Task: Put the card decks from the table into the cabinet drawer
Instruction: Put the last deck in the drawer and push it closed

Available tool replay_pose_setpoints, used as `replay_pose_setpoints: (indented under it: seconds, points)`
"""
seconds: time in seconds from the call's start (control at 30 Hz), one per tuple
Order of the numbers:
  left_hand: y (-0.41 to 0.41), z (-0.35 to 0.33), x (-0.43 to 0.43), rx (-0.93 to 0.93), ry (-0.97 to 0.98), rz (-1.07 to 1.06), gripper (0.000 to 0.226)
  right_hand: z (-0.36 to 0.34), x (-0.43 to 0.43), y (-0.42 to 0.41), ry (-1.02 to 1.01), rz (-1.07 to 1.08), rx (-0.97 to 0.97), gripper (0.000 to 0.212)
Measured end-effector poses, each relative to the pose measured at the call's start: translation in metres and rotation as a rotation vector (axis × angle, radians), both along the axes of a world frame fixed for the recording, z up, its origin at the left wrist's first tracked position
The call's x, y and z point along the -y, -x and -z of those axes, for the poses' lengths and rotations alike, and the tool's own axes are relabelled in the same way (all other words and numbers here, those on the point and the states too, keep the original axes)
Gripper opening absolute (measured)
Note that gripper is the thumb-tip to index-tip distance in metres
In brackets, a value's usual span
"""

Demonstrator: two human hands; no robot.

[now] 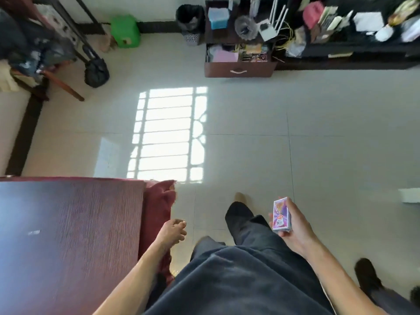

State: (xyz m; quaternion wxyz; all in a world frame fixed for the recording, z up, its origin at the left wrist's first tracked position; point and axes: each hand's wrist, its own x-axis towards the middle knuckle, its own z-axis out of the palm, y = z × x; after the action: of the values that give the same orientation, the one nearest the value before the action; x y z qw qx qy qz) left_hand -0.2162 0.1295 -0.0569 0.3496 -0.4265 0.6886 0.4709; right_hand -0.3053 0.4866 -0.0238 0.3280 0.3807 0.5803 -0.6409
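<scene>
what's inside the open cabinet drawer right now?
The open drawer holds a pink flat item at left and colourful packs at right, probably card decks. Anything beneath them or further back is hidden.

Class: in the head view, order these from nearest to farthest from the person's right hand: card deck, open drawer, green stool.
1. Card deck: held in the right hand itself.
2. Open drawer: far across the floor, ahead and slightly left of the hand.
3. Green stool: farthest, by the back wall, well to the left.
</scene>
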Motion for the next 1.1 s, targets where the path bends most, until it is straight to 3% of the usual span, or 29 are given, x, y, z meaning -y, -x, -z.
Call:
replay_pose_setpoints:
  seconds: [0.2,0.43,0.57,0.7,1.1]
  points:
    - [0.078,-0.009,-0.019,0.023,0.060,0.040,0.023,-0.007,-0.028,0.099,-0.016,-0.005,-0.042,0.053]
    - [0.145,-0.011,-0.015,0.074,0.072,0.075,0.022,-0.020,-0.018,0.216,-0.043,-0.040,-0.120,0.036]
    - [0.210,-0.003,0.000,0.104,0.091,0.073,0.013,-0.017,-0.007,0.280,-0.048,-0.006,-0.124,0.041]
    - [0.301,0.005,0.014,0.122,0.095,0.177,0.026,-0.015,0.004,0.341,-0.058,0.033,-0.106,0.048]
    - [0.638,-0.045,-0.038,-0.132,-0.080,0.201,0.025,-0.019,-0.005,0.516,-0.070,0.133,-0.090,0.046]
